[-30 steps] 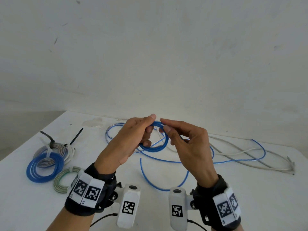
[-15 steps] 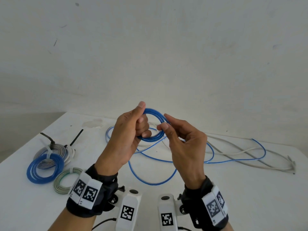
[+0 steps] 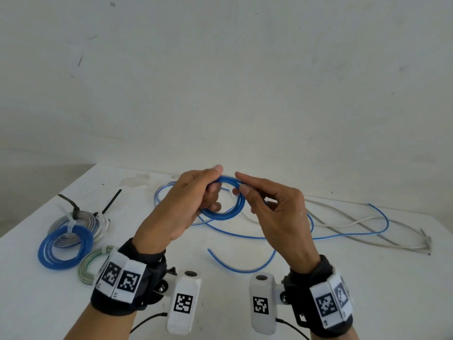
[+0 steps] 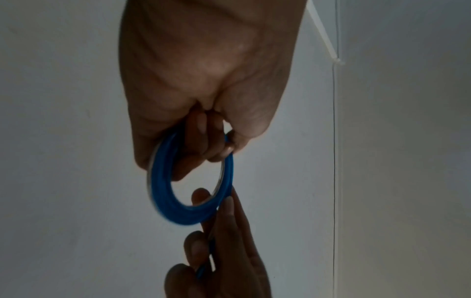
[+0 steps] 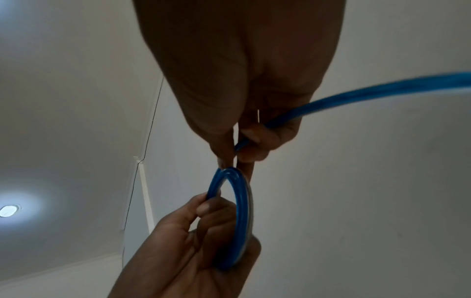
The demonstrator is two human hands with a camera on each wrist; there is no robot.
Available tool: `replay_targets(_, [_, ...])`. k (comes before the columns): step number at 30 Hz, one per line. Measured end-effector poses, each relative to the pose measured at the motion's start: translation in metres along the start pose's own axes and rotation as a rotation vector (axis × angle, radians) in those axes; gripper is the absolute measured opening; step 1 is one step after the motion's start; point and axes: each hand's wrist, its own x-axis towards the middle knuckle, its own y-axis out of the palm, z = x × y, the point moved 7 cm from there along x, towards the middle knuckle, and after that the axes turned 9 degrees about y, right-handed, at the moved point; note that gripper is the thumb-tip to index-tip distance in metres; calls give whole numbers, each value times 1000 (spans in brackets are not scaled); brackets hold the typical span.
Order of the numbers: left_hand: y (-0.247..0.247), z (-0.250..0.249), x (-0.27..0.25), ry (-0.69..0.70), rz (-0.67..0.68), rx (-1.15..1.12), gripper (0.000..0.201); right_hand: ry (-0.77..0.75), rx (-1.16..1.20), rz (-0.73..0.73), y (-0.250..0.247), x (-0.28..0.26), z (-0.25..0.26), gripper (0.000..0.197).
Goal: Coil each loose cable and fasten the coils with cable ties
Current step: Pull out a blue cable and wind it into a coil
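A blue cable is partly wound into a small coil (image 3: 229, 212) held above the white table (image 3: 343, 278). My left hand (image 3: 196, 195) grips the coil with the thumb on top and fingers through the loop; the coil (image 4: 163, 193) shows in the left wrist view. My right hand (image 3: 267, 204) pinches the strand (image 5: 331, 102) feeding into the coil (image 5: 241, 211) at its right side. The loose rest of the blue cable (image 3: 245, 268) trails over the table beneath and to the right.
At the left lie finished coils: a grey one with black ties (image 3: 73, 217), a blue one (image 3: 65, 249) and a green-white one (image 3: 85, 268). A loose grey-white cable (image 3: 367, 224) sprawls at the right. A wall stands close behind the table.
Both hands and the coil have dropped lower toward the table after rising. The right hand has slid along the strand, and the loose tail on the table has shifted right.
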Motion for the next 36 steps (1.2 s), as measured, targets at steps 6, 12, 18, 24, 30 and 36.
replay_targets(6, [-8,-11,1,44,-158,-429,46,44,274,-187,11,-8,-3,19])
replay_targets(12, [-7,-11,-1,84,-204,-455,46,59,300,-239,20,-14,-4,23])
replay_targets(18, [-3,-6,0,-16,-28,-250,42,10,190,-212,8,-8,-4,16])
replay_targets(24, [2,0,-5,-60,146,150,50,-11,-30,28,1,3,-6,20])
replay_targets(30, [5,3,-4,27,227,344,54,-22,-112,61,-1,4,-8,17])
replay_targets(36, [4,-10,-6,294,301,471,29,-7,-126,76,-7,4,-6,19])
